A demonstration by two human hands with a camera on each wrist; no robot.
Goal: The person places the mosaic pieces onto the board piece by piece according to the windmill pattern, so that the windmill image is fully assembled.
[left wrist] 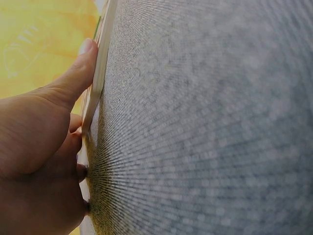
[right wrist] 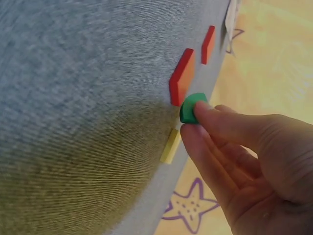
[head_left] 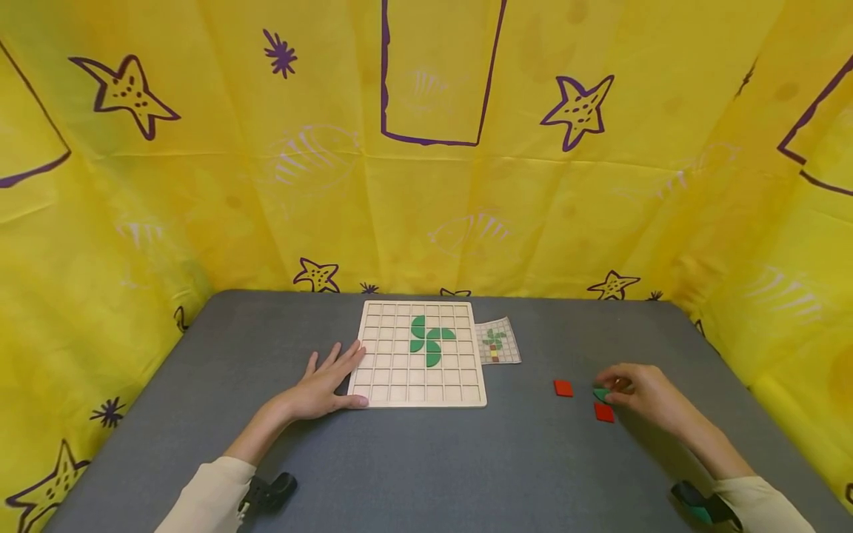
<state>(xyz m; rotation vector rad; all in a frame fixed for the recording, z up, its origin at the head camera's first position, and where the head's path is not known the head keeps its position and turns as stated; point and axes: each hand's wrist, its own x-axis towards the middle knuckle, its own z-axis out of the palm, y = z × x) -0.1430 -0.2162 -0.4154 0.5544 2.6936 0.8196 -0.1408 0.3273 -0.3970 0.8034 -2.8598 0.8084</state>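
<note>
My left hand (head_left: 323, 386) rests at the left side of a pale wooden grid board (head_left: 386, 396), fingers spread and thumb on its near left corner. Several green quarter-circle pieces (head_left: 433, 354) form a pinwheel on the board. Off to the right, my right hand (head_left: 645, 394) pinches a green piece with a curved edge (right wrist: 188, 111) between thumb and fingers, just over the table. Close by lie two red square tiles, the nearer one (head_left: 604, 412) and the farther one (head_left: 563, 388). A yellow tile (right wrist: 169, 146) shows below the held piece in the right wrist view; the hand hides it from the head view.
A printed pattern card (head_left: 509, 351) lies against the board's right side, showing a green pinwheel over small yellow and brown squares. The grey table (head_left: 426, 466) is backed by a yellow curtain (head_left: 426, 192) with starfish drawings. Dark straps sit at both wrists.
</note>
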